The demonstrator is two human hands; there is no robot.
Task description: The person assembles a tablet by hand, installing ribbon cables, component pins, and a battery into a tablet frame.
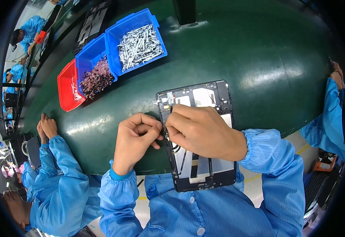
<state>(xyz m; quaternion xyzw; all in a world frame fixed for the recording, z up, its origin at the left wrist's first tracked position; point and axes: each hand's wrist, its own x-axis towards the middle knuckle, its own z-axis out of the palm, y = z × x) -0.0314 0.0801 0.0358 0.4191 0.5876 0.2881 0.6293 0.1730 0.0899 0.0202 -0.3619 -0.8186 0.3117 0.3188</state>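
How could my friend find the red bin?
On the green table, look upper left for three bins in a slanting row. The red bin sits at the lower-left end, holding thin white pieces. Only it is red; the others are blue.

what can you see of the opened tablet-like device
The opened device is a flat slab: black frame, whitish panels, dark strips, small fittings. It lies open side up, slightly turned, on the green table, near end past the table's edge. The right hand covers part of it; the left hand is at its left edge, contact unclear.
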